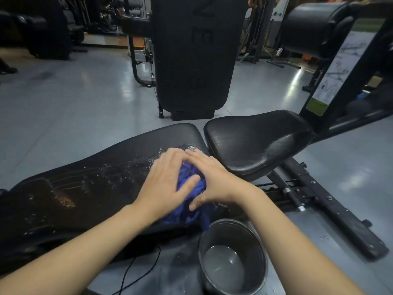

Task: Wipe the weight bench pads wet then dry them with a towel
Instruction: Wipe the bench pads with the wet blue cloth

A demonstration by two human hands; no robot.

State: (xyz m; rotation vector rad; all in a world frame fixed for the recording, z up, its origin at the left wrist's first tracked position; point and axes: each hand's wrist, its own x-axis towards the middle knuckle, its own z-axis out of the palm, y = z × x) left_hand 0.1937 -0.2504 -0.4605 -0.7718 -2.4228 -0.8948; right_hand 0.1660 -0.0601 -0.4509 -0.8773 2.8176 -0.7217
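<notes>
Left hand (163, 182) and right hand (214, 179) press flat, fingers straight, on the blue cloth (187, 213) (bunched on the wet pad (95, 171)).

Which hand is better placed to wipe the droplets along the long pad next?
Probably left: the left hand presses the blue cloth on the side nearest the droplets; the right hand sits toward the seat pad.

The black bench (95, 179) carries water droplets (127, 169) and a bunched blue cloth (182, 216). A metal bucket (234, 233) stands on the grey floor (63, 107) beside it.
</notes>
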